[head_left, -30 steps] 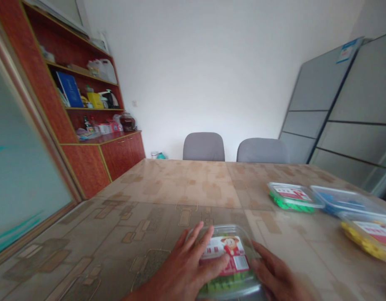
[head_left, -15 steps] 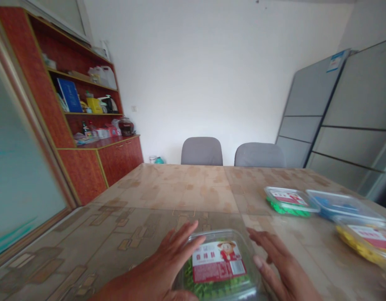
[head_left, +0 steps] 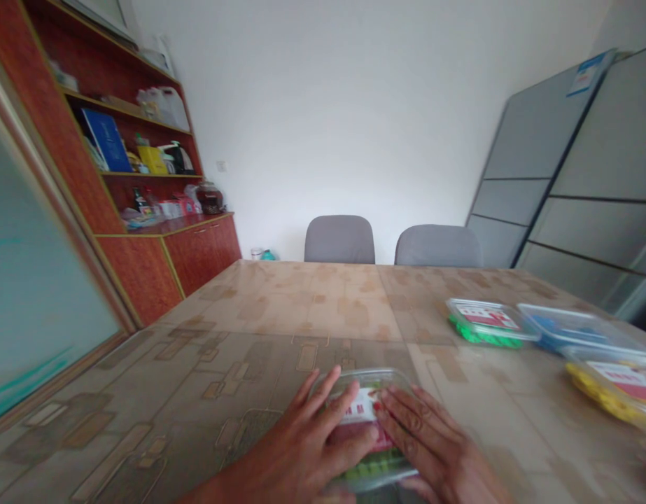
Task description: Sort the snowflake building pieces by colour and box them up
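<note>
A clear plastic box [head_left: 378, 477] with green pieces inside and a red-and-white label [head_left: 360, 408] sits on the table close to me. My left hand [head_left: 327, 423] is open, its fingers spread over the left part of the lid. On the right part of the lid lies my right hand [head_left: 425, 434], its fingers stretched out flat and close together. The thumb of my right hand shows low at the box's near right edge. Both hands cover much of the label.
To the right on the patterned table [head_left: 312, 301] stand a clear box of bright green pieces [head_left: 488, 332], a box with blue contents [head_left: 574, 329] and a box of yellow pieces [head_left: 600, 395]. Two grey chairs [head_left: 339, 239] are behind the table's far edge.
My right hand has moved left from beside the box onto its lid. My left hand has shifted further right over the lid. The view has tilted slightly down.
</note>
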A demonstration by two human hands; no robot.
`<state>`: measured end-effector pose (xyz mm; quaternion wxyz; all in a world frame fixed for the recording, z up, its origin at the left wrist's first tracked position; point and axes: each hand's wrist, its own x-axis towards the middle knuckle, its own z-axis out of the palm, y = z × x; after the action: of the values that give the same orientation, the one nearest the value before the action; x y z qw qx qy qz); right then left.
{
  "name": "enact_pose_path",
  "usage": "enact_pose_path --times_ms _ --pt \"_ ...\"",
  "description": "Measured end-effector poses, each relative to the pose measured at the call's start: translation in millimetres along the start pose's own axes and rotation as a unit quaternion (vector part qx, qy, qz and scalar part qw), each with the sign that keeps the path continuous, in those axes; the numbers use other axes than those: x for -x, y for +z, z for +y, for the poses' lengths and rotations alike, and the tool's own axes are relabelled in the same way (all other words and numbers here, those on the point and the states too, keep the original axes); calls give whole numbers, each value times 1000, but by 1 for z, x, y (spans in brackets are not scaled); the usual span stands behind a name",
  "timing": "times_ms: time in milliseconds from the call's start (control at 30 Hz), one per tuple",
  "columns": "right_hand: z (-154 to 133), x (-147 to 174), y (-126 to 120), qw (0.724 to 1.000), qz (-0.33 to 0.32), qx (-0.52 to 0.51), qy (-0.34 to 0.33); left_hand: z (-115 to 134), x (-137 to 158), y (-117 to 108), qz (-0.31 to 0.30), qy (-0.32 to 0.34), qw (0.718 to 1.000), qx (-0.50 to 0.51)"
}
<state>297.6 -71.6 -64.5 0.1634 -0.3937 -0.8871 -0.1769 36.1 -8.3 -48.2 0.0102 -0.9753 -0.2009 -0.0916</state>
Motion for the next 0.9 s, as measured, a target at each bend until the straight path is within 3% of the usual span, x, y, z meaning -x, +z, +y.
enact_pose_path --times_ms 133,267,333,400,500,600,700,900 --pt "0 -2 0 999 7 33 -9 4 1 2 18 8 999 -38" --pt "0 -6 -7 1000 5 -9 -7 -2 2 3 47 18 999 4" --pt "-1 -6 -11 997 16 -68 14 -7 3 2 42 29 998 38" --pt "-1 -4 -11 989 43 -122 76 -11 5 2 29 34 996 71" --pt "-2 4 0 955 88 -161 235 -13 7 5 38 3 994 106" --pt "-4 11 14 904 74 -231 353 -12 7 10 45 -17 991 127" --pt "-7 13 24 863 52 -320 388 -11 7 12 33 -22 990 132" --pt "-4 13 30 818 66 -407 400 -11 6 14 36 -56 985 157"
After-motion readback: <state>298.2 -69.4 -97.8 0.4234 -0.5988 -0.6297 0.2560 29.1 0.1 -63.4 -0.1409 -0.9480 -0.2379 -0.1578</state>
